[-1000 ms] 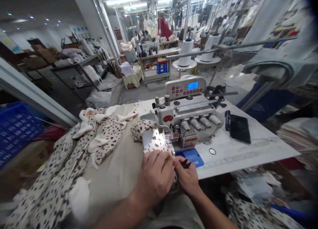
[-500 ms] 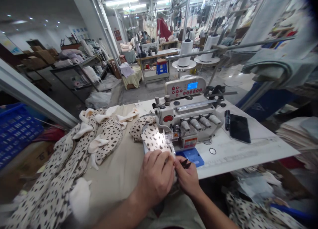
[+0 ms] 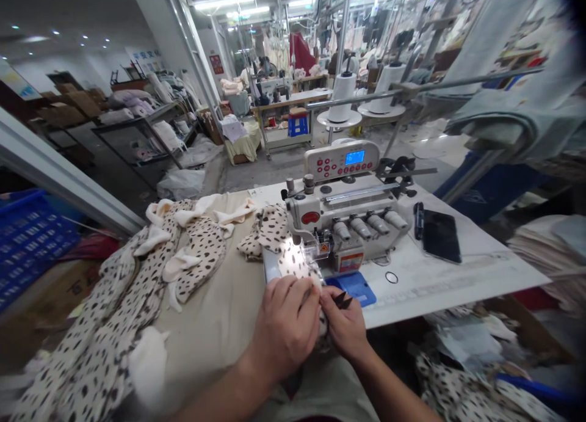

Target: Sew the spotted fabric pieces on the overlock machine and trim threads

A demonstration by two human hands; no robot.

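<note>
A cream fabric piece with dark spots lies under the lit needle area of a white overlock sewing machine. Its near edge is pinched by my left hand, fingers curled over the cloth. Close beside it, my right hand grips the same edge between thumb and fingers. Dark pointed blades, apparently thread snips, stick out from my right hand. The fingertips hide the held edge. Behind the needle area, more spotted cloth is bunched up.
Spotted pieces with cream trim are heaped at the left of the table. A dark phone, a black ring and a blue plate are at the right. A blue basket stands far left; thread cones stand behind.
The spotted fabric under the machine has moved away from me and gathered more behind the needle, showing the grey bed at its left. My hands have stayed almost in place.
</note>
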